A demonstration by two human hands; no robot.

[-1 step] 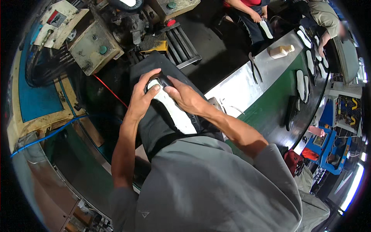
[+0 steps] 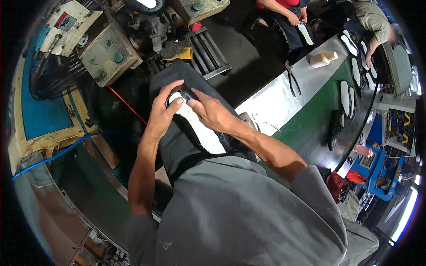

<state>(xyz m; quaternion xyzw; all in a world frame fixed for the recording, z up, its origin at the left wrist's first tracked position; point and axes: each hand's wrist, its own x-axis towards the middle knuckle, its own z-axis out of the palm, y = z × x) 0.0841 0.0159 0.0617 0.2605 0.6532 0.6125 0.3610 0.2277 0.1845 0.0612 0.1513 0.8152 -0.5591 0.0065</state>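
1. Head view: a black shoe is rested white sole up on the dark-clothed lap.
2. Its far end is gripped from both sides by left hand and right hand, partly covered.
3. Pliers and bottle are placed on metal ledge, rightward.
4. Green belt is bordered by it; machinery is seen ahead-left.

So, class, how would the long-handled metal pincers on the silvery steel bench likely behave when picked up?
The long-handled metal pincers look solid, so probably stiff and heavy for their size. Their two spread handles may swing open or shut. Lying flat, they seem unlikely to roll.
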